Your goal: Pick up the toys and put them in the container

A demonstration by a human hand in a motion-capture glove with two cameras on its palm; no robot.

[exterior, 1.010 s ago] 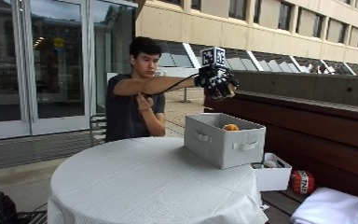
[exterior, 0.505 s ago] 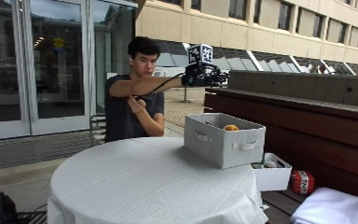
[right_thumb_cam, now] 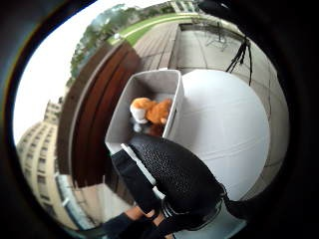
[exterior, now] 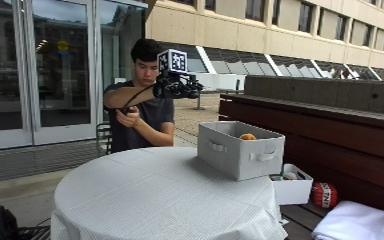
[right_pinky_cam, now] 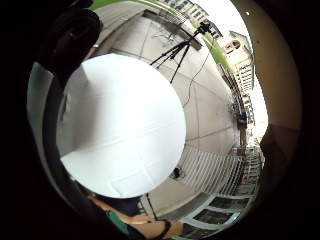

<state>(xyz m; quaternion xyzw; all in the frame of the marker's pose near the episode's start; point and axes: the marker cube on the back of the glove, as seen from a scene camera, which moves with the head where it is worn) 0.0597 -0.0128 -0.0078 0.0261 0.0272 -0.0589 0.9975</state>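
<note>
Gloved right hand (exterior: 177, 87) raised high, holding nothing, fingers relaxed.
Orange toy (right_thumb_cam: 152, 110) already in grey container (exterior: 240, 149); best approach: find remaining toys first, then reach.

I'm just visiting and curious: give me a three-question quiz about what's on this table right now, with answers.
1. True or false: the gloved right hand is raised in the air, well above the table.
2. What shows inside the grey container? A) an orange plush toy B) a stack of plates C) nothing
3. Fill in: the container stands near the table's edge on the side of the wooden ____.

Key: 1 true. 2 A, the orange plush toy lies in the container. 3 bench.
</note>
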